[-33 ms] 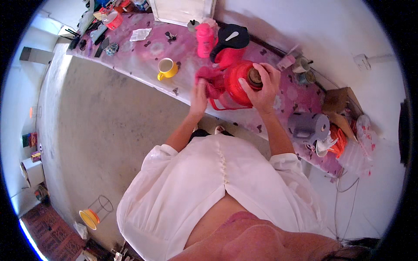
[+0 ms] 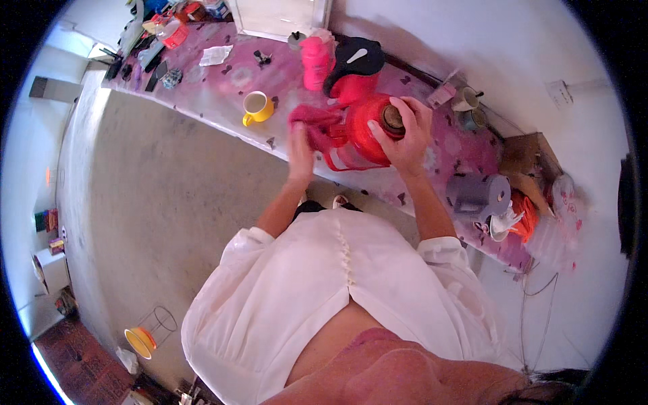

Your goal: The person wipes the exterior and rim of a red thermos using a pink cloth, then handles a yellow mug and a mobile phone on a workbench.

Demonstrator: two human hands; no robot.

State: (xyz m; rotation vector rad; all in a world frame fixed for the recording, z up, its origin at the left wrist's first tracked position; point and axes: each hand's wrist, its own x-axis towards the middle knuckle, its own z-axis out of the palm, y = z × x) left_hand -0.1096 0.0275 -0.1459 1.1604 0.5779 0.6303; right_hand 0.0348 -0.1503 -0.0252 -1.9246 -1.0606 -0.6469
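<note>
A red thermos flask [image 2: 370, 140] with a cork stopper [image 2: 392, 120] stands at the table's near edge. My right hand [image 2: 409, 135] grips its top, with fingers and thumb around the stopper. To the left of the flask, my left hand [image 2: 301, 152] is closed on a dark pink cloth [image 2: 316, 123], which lies against the flask's red handle [image 2: 339, 135]. The fingertips are partly hidden by the cloth. A yellow mug [image 2: 257, 108] stands farther left. Just behind the flask are a pink and black jug [image 2: 356, 74] and a pink bottle [image 2: 314, 62].
The table has a pink flowered cover [image 2: 226, 84]. At right are a grey electric kettle [image 2: 478, 196], a cardboard box [image 2: 533, 158] and an orange bag [image 2: 524, 214]. Small cups [image 2: 467, 101] stand along the wall. Keys [image 2: 262, 57] and a paper [image 2: 216, 55] lie farther left.
My left hand has moved a little to the left with the cloth, uncovering more of the flask's handle. My right hand stays on the flask's top.
</note>
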